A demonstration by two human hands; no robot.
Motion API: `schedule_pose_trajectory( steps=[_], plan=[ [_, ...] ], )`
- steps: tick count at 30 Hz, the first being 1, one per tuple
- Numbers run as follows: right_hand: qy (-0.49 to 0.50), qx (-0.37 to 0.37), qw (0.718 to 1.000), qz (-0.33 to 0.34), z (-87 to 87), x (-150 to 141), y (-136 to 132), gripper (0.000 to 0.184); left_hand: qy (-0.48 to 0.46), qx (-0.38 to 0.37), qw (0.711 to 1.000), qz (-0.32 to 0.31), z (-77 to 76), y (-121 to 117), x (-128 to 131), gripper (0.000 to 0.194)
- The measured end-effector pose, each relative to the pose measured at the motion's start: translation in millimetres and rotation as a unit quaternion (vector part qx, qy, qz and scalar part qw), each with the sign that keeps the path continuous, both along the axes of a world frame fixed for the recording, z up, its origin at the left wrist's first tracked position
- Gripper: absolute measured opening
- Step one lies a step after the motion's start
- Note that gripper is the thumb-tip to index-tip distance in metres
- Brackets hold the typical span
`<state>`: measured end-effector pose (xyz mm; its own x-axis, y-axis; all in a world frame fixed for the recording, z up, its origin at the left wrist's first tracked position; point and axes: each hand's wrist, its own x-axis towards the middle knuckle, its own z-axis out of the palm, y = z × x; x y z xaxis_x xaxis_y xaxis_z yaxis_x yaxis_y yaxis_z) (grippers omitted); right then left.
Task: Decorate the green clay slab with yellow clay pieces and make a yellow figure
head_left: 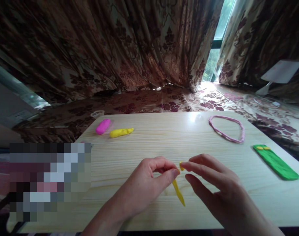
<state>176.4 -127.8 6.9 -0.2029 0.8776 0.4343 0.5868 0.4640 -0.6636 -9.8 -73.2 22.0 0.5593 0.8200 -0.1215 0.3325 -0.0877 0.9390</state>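
Observation:
My left hand (149, 183) pinches a thin yellow clay strip (178, 192) between thumb and forefinger; the strip hangs down toward the wooden table (144, 147). My right hand (213, 183) meets it from the right, and its fingertips pinch the strip's upper end, where a small yellow bit (181, 165) shows. Both hands hover over the table's near middle.
A pink clay lump (102, 126) and a yellow clay roll (121, 132) lie at the far left. A pink clay ring (226, 128) lies far right, with a flat green clay slab (275, 162) bearing small yellow pieces beyond it. Patterned curtains hang behind the table.

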Motion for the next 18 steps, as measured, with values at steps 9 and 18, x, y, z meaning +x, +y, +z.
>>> schedule_pose_trajectory(
  steps=[9, 18],
  plan=[
    [-0.008, 0.034, 0.998, -0.053, -9.9, 2, -11, 0.019, 0.019, 0.074, 0.997, 0.023, 8.2, -25, -2, 0.019],
    [-0.058, 0.035, 0.994, -0.08, -30.8, 5, -1, 0.021, 0.041, 0.196, 0.973, 0.113, -27.0, -17, -2, 0.021]
  ],
)
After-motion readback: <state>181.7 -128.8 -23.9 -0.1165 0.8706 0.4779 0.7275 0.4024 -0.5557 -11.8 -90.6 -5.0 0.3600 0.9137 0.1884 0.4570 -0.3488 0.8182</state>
